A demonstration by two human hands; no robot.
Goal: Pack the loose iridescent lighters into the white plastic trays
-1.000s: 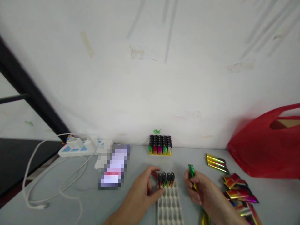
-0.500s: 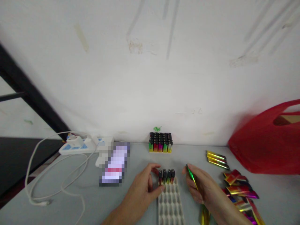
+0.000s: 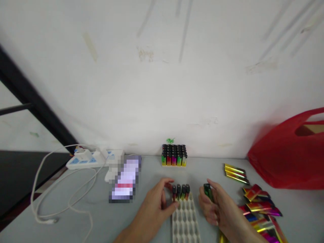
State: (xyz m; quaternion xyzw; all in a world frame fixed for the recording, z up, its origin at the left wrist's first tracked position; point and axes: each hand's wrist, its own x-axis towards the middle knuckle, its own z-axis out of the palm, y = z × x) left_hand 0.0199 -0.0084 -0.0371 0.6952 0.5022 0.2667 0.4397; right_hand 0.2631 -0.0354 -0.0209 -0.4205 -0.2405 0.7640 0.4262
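A green lighter (image 3: 207, 191), gripped in the right hand (image 3: 218, 206) just right of the white tray (image 3: 185, 222), could slip or topple the four lighters (image 3: 180, 191) standing in the tray's far row, where the left hand (image 3: 155, 210) seems, blurrily, to pinch the end one.

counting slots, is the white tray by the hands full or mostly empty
Mostly empty: the white tray has four lighters upright in its far row; the nearer slots show bare.

Both forearms are bare, no sleeve in view; left hand (image 3: 154, 211) and right hand (image 3: 219, 207) wear no gloves.
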